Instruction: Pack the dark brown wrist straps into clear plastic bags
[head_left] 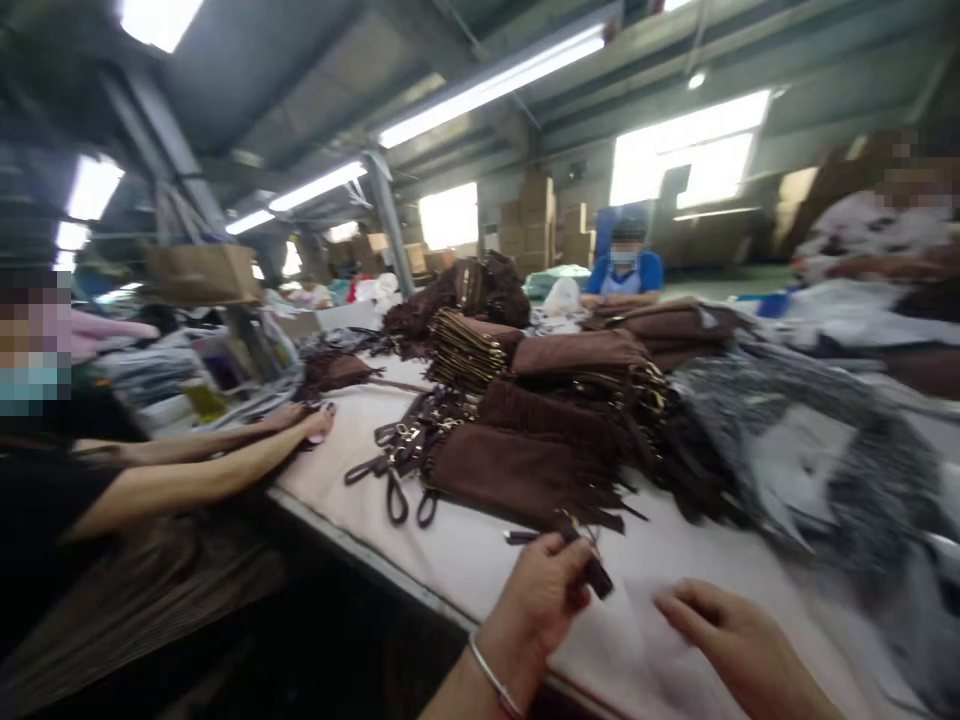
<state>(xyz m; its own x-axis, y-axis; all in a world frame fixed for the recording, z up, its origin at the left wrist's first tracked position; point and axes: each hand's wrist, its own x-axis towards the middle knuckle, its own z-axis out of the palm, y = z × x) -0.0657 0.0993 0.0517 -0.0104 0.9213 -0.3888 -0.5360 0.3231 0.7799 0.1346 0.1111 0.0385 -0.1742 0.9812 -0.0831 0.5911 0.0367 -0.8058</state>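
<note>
long pale-topped table [337, 475] carries brown fringed pouches [510, 465], stacked ahead of the hands. thin clear film [634, 625] lies between the hands. left hand [536, 590] is closed, pinching a dark brown strap [598, 577] with gold-tone hardware; right hand [739, 635] is half open, film contact can't tell. step looks like strap handling; next move calls for steady left pinch, careful right fingers around film.

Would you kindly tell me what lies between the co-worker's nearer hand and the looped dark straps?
In the head view, only bare pale tabletop shows between the co-worker's nearer hand and the looped dark straps.
</note>
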